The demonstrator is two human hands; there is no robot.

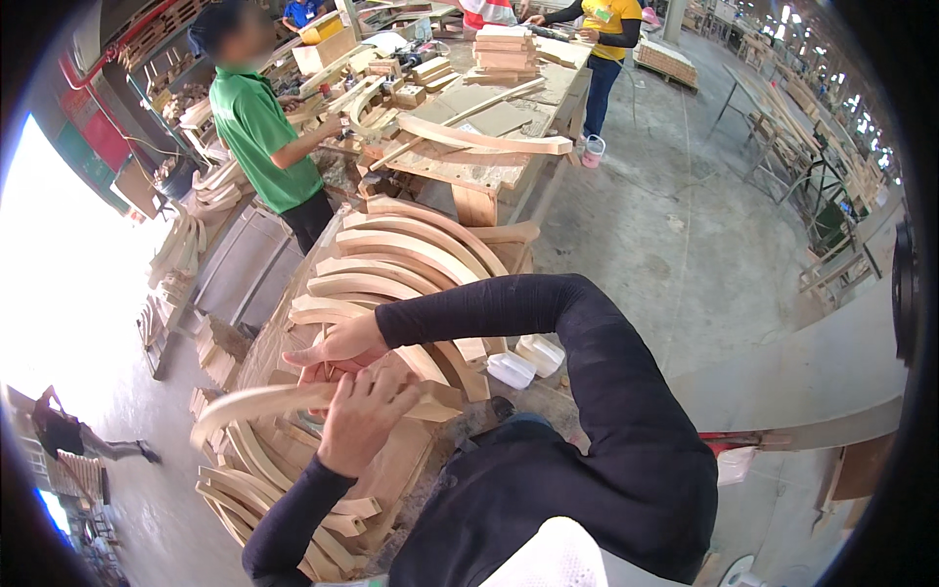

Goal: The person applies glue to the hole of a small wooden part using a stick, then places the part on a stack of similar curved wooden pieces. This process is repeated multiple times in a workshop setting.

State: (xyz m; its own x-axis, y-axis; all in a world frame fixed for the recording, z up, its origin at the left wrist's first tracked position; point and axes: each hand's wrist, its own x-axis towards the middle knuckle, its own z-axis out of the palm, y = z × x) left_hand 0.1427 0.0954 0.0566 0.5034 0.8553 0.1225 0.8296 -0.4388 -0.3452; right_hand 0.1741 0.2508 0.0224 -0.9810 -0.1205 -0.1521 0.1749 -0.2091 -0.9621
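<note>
The person's left hand (364,416) is wrapped around a curved wooden piece (264,401), a pale bowed strip that runs from the hands out to the left and dips at its far end; the grip is closed on the strip, fingers folded over its top edge. The right hand (342,344) comes in from the dark-sleeved arm bent across the body and rests just above the left, its fingers pressed together on the same strip near the spot where the left hand holds it, so both hands clamp the piece close to one another. The strip is held just above a stack of curved wooden parts (411,254) of the same pale colour, fanned out in overlapping arcs, with more of them heaped below (293,509) by the left forearm. Two white plastic containers (526,362) lie just right of the stack on the concrete floor (685,264). Farther back, a person in a green shirt (259,132) stands at a long surface (489,147) strewn with bent strips and wooden blocks, and a person in a yellow shirt (608,29) stands at its far end near stacked boards (504,49).
</note>
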